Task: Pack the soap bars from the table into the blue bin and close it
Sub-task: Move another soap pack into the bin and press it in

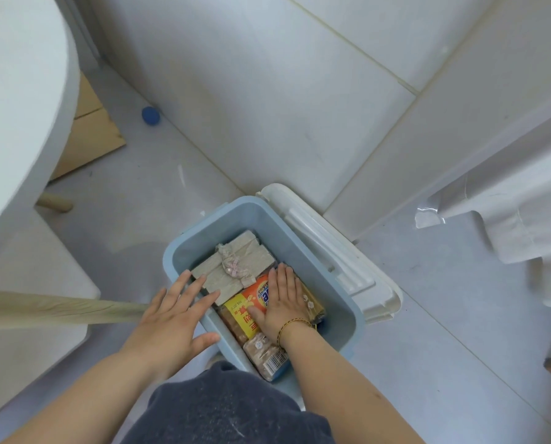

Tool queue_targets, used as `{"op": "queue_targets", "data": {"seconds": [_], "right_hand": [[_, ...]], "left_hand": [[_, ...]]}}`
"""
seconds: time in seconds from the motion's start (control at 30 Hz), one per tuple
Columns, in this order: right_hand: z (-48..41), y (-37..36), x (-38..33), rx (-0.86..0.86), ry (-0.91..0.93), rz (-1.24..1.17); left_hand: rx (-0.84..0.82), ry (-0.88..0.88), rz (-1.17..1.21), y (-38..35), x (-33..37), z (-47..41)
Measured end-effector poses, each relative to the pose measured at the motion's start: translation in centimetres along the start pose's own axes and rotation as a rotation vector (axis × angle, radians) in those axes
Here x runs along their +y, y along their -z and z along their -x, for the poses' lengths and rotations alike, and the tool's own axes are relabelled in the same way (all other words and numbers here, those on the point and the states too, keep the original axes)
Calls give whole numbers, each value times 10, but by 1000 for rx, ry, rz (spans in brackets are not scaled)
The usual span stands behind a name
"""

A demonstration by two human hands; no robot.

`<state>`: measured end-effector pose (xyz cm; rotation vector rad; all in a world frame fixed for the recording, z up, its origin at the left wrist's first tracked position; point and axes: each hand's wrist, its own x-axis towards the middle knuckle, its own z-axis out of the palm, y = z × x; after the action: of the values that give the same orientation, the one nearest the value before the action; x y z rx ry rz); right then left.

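Several soap bars (251,302) lie packed inside the blue bin (299,248), which stands uncovered on the tiled floor (428,315) in front of you. At the far end sits a grey bundle (235,264) of bars tied with a pale ribbon. Just beside it, toward you, is an orange-wrapped bar (255,293) with a yellow panel. Nearest you lies a pink bar (267,357) showing a barcode.

Your right hand (283,299) lies flat on the orange-wrapped bar, fingers straight and close together, gripping nothing; a thin bracelet (295,325) circles that wrist. Your left hand (175,315) reaches over the bin's near-left rim with fingers spread and straight, the fingertips touching the edge of the grey bundle, likewise holding nothing.

The white lid (341,251) rests off the bin, wedged between its right side and the tiled wall (267,107). To your left stands a white table (18,91), one wooden leg (59,310) slanting toward the bin. Farther back, cardboard (88,139) lies flat under the table, with a small blue ball (151,116) near it by the wall.
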<state>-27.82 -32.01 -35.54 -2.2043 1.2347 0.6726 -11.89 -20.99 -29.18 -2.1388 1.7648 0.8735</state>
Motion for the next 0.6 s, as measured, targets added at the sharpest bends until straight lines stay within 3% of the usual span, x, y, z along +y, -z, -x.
{"op": "queue_targets", "data": {"seconds": [0.1, 0.23, 0.6], "right_hand": [[6, -5, -3, 36, -46, -114], [15, -23, -14, 40, -272, -239], [22, 0, -6, -117, -230, -203]], "left_hand": [[-3, -3, 13, 2, 2, 2], [13, -6, 67, 3, 2, 2], [-31, 21, -51, 8, 2, 2]]}}
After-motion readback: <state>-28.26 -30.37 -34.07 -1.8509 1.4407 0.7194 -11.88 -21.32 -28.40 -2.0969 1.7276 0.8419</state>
